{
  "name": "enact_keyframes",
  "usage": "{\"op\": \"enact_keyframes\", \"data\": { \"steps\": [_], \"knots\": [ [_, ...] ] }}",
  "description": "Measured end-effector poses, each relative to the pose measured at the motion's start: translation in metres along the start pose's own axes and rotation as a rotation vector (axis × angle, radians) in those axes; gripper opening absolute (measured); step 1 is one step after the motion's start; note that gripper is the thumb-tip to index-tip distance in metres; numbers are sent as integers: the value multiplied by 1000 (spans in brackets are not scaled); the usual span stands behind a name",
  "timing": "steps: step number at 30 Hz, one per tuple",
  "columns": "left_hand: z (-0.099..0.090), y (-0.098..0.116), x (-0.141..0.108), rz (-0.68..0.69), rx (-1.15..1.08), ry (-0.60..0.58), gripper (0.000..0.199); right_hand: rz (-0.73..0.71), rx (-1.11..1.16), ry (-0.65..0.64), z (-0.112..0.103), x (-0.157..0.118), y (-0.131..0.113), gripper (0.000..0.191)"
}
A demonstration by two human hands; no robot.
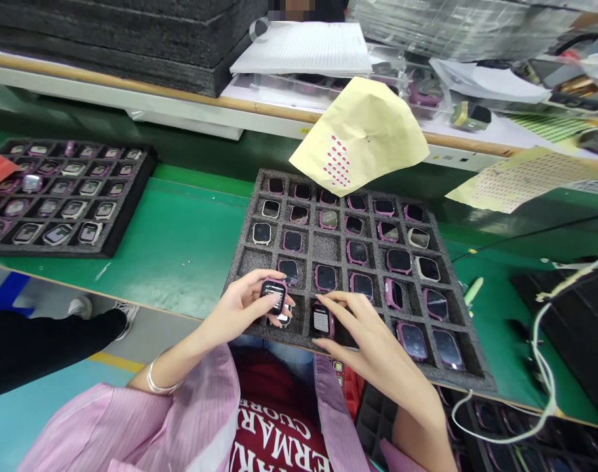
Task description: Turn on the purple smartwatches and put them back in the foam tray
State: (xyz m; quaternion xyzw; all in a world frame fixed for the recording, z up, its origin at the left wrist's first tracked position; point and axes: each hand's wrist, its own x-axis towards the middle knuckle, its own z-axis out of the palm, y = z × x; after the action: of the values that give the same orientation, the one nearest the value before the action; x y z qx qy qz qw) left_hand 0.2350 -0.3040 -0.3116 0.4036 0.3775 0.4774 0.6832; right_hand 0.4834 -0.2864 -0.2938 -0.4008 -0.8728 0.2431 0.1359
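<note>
My left hand (252,303) is closed around a purple-framed smartwatch (273,295) with text on its lit screen, held above the front left of a grey foam tray (325,245). Its thumb lies on the screen. Another watch with a bright screen sits just beneath those fingers. My right hand (351,321) has its thumb and fingers around a second purple watch (321,320), also lit with text, at a front compartment of the tray. Most compartments hold purple or pale-framed watches with dark screens; one in the middle and one at the left hold none.
A second tray of watches (73,172) lies at the left of the green table (181,226). Yellow sheets (368,131) hang from the shelf over the back edge. A white cable (549,367) curves at the right. Someone's leg (48,341) shows at the left.
</note>
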Motion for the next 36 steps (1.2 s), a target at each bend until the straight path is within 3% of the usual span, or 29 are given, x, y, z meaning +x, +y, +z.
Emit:
{"op": "enact_keyframes", "data": {
  "steps": [4,7,9,13,17,22,24,28,36],
  "knots": [
    [-2,3,0,21,-5,-3,34,139,-231,147,-7,-23,15,37],
    [-4,6,2,18,25,15,41,229,-376,188,0,-39,22,49],
    [-6,9,4,11,63,34,46,280,-335,219,8,-44,22,50],
    [-5,11,9,5,132,74,50,366,-88,315,18,-47,21,43],
    [-1,8,11,22,197,117,50,380,128,377,13,-45,24,25],
    [6,3,10,20,229,122,51,357,881,516,6,-28,18,15],
    [9,2,10,17,220,113,51,402,1158,495,7,-17,11,23],
    [12,2,8,-5,207,102,50,407,1465,275,7,1,-3,43],
    [14,4,2,-43,253,111,50,346,1607,149,18,10,-5,41]
  ]
}}
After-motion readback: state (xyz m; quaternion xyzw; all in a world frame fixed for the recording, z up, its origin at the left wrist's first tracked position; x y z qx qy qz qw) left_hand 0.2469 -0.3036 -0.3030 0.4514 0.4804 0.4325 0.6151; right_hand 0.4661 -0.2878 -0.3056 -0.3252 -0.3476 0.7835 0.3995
